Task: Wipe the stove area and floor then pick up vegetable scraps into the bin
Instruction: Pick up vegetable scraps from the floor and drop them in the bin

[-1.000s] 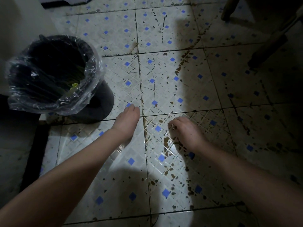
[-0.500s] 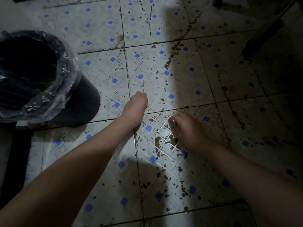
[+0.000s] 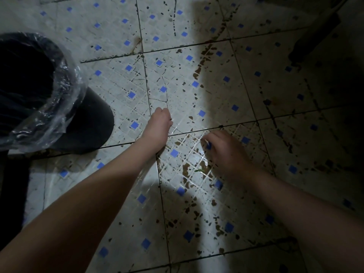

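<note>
Scrap (image 3: 199,170) on floor (image 3: 177,99), hands low beside it.
Thin green sliver flat on wet tile just left of right hand (image 3: 224,152), well apart from bin (image 3: 90,123); long axis roughly left-right. Likely light, limp, slippery: pinch mid-length. Left hand (image 3: 160,123) and right are both curled; can't tell if either holds anything.

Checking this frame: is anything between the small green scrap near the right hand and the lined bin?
No object on the floor does. Only the person's own left forearm crosses the straight line from the green scrap to the bin. The right hand is right beside the scrap.
</note>
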Demonstrator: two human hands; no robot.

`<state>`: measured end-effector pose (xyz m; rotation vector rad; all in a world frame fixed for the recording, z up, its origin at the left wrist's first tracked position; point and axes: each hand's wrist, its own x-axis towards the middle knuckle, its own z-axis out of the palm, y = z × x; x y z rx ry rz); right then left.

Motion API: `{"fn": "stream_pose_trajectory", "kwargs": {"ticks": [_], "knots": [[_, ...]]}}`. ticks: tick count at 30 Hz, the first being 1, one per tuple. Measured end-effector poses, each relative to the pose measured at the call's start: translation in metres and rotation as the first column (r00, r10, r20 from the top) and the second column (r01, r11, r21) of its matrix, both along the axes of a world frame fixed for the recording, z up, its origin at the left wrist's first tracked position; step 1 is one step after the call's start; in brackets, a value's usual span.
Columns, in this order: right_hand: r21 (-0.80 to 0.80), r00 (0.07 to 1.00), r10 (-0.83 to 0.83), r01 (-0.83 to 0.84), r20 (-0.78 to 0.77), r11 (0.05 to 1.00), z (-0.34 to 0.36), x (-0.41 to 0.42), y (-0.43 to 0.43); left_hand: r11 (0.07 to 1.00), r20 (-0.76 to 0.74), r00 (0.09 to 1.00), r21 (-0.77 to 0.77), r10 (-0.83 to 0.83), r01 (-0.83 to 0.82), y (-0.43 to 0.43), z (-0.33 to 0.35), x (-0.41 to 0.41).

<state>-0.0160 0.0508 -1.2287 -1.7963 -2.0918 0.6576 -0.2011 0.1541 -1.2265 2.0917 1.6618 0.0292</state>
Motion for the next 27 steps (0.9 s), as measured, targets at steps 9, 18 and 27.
{"fn": "stream_pose_trajectory", "kwargs": {"ticks": [9, 18, 27], "knots": [[0.011, 0.999, 0.016, -0.017, 0.039, 1.0, -0.004, -0.001, -0.003, 0.998, -0.109, 0.993, 0.038, -0.044, 0.048, -0.003, 0.001, -0.006], [-0.014, 0.994, 0.093, -0.092, 0.065, 0.996, -0.001, -0.004, -0.019, 0.99, -0.099, 0.992, 0.104, -0.082, 0.093, -0.018, 0.008, -0.018], [-0.182, 0.958, 0.252, -0.226, 0.14, 0.957, -0.002, -0.021, -0.03, 0.981, -0.12, 0.98, 0.086, -0.161, 0.172, -0.045, 0.015, -0.046]]}}
